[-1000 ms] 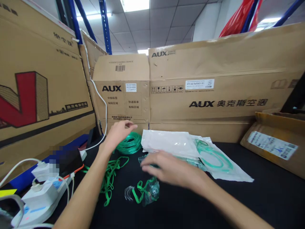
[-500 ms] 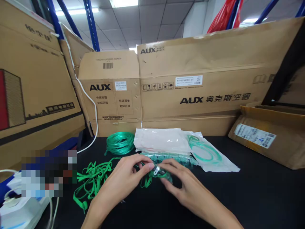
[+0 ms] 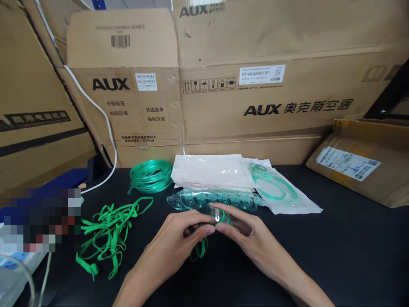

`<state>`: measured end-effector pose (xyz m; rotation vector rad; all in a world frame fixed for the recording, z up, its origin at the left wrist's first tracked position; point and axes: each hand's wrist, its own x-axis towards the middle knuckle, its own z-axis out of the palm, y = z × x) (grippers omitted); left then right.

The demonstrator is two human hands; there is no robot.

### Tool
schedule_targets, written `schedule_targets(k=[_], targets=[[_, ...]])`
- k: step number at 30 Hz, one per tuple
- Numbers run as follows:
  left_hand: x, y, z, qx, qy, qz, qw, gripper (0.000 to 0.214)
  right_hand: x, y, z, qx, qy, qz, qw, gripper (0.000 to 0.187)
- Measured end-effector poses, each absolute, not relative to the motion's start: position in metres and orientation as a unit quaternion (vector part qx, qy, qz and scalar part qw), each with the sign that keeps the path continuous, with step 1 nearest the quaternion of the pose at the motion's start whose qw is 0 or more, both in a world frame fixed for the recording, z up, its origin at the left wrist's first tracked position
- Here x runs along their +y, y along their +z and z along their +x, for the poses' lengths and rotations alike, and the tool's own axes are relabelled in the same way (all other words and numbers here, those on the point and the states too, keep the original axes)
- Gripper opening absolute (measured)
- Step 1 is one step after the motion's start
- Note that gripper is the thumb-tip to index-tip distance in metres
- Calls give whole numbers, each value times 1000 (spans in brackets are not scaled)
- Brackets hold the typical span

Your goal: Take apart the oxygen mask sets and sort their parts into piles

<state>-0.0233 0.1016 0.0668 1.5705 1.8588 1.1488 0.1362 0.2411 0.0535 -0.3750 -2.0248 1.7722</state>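
Observation:
A clear green face mask (image 3: 226, 218) of the oxygen-mask kind, with a small metal nose strip (image 3: 217, 215), is held between both hands above the black table. My left hand (image 3: 183, 232) is closed on its left side, thumb at the lower edge. Closed on its right side is my right hand (image 3: 247, 226), index finger over the top and thumb near the left thumb. A green elastic strap (image 3: 201, 248) dangles below the mask. The fingers hide much of the mask. Just behind lies a row of nested clear green masks (image 3: 191, 199).
Loose green elastic straps (image 3: 110, 228) lie in a tangle at left. Behind them sits a coil of green tubing (image 3: 150, 175). White packets (image 3: 211, 170) and a packet with green tubing (image 3: 287, 192) lie at the back. Cardboard boxes (image 3: 281, 132) wall the table; a brown parcel (image 3: 361, 164) stands right.
The view has tilted down and come closer. My right hand's fingers have closed in on the mask, and the two thumbs have come together at its lower edge.

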Motion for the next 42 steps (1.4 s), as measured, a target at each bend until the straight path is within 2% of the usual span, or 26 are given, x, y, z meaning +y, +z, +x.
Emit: schedule_targets(k=[2,4,7,10,13,20,28,33,36,42], targets=[[103,68,-22,678,421,546,255,30,242,52,136,-745,609,-139,235,39],[104,67,-20,679,439,513,287,47,242,49,137,-769,568,-130,261,38],[106,65,-17,668,477,472,320,59,243,45,137,-805,510,-100,288,44],[110,65,-14,664,501,427,354,54,243,43,137,-833,459,-76,298,52],[112,66,-12,661,512,409,365,47,243,45,138,-845,437,-81,297,52],[105,68,-11,663,488,475,312,45,236,49,138,-829,480,-107,267,48],[107,66,-8,663,464,522,271,40,232,42,137,-846,458,-135,238,49],[109,63,-4,664,438,540,276,36,237,51,140,-825,503,-130,221,35],[110,65,-1,672,426,547,262,26,239,58,140,-805,533,-159,207,36],[110,65,0,683,420,565,193,26,245,63,145,-776,573,-173,197,35]])
